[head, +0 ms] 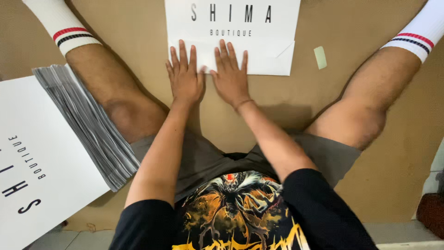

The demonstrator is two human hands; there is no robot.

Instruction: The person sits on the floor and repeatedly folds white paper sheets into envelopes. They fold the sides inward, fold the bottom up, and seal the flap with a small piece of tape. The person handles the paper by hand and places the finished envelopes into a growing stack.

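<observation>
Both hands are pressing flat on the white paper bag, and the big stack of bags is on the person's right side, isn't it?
Not quite. The head view shows the left hand and right hand pressing flat on the white paper bag, but the big stack of bags lies on the person's left side, beside the left leg, not the right.

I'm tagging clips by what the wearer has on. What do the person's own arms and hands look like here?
Both forearms are bare. Short black sleeves cover the upper arms. The left hand wears nothing. The right hand has no rings showing, but a thin band circles its wrist. No gloves or watch are visible.
</observation>
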